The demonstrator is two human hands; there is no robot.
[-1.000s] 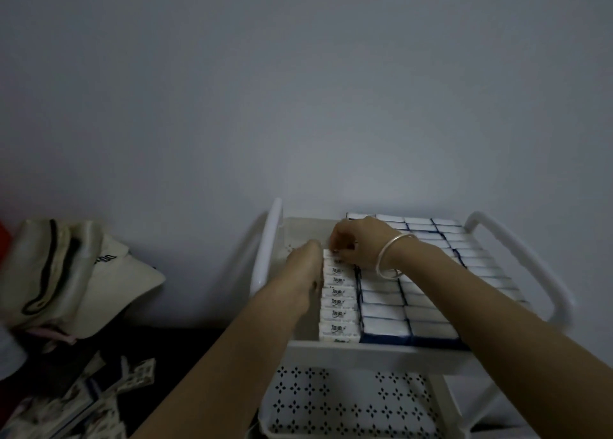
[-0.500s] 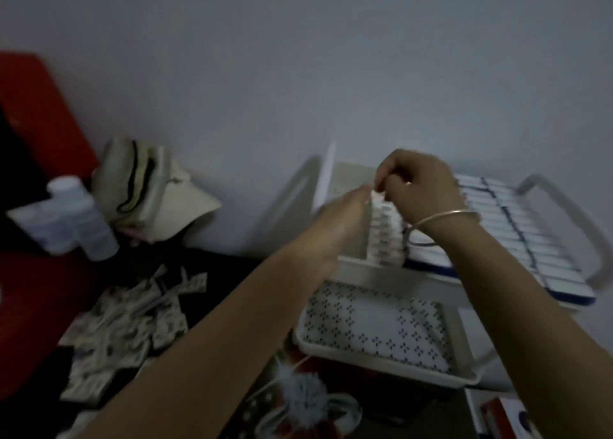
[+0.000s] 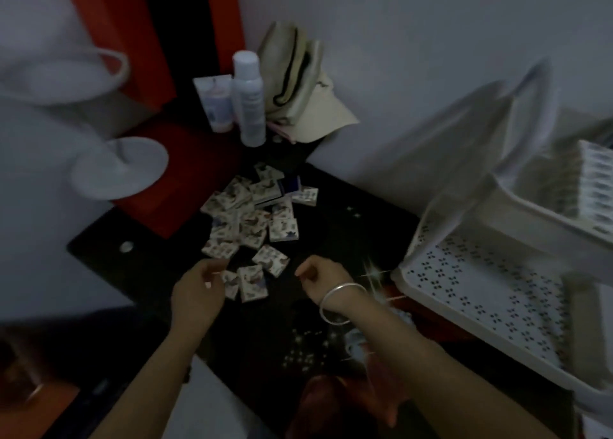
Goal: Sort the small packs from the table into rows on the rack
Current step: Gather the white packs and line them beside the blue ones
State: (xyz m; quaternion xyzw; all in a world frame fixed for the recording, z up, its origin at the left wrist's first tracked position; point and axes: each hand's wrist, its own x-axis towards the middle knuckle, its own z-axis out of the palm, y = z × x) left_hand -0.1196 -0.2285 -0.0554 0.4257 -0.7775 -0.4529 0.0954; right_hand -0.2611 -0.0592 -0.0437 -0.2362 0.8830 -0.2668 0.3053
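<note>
L hand (image 3: 199, 289) is hovering low over the table (image 3: 348, 213), fingers loosely curled, gripping nothing that shows. A pack's edge is sitting right at its fingertips, partly behind them; can't tell if they're touching. R hand (image 3: 320, 274) is hovering beside it, also loosely curled and empty, w/ a bangle (image 3: 341, 302) on the wrist.

Nearest pack (image 3: 252, 282) is lying flat btw the two hands, closer to the L one. Another (image 3: 270, 260) is lying tilted just beyond it, ahead of the gap btw the hands. Rest of the packs (image 3: 252, 219) are lying in a loose heap further out, overlapping, mostly ahead of the L hand, all on the dark tabletop.

Rack (image 3: 517, 203) is standing to the R of the R hand, well apart from the heap, blurred. Its lower tray (image 3: 481, 292), perforated, is showing nothing inside. Its top tray (image 3: 544, 213) is holding a row (image 3: 597, 179) of packs standing on edge, tight together, at the frame's R edge.

Past the heap, by the wall, a bottle (image 3: 248, 96) and a tube (image 3: 215, 103) are standing upright, touching or nearly so, w/ a cap (image 3: 298, 83) leaning just R of them. A white round-based thing (image 3: 121, 166) is sitting far L on a red surface (image 3: 192, 159).
</note>
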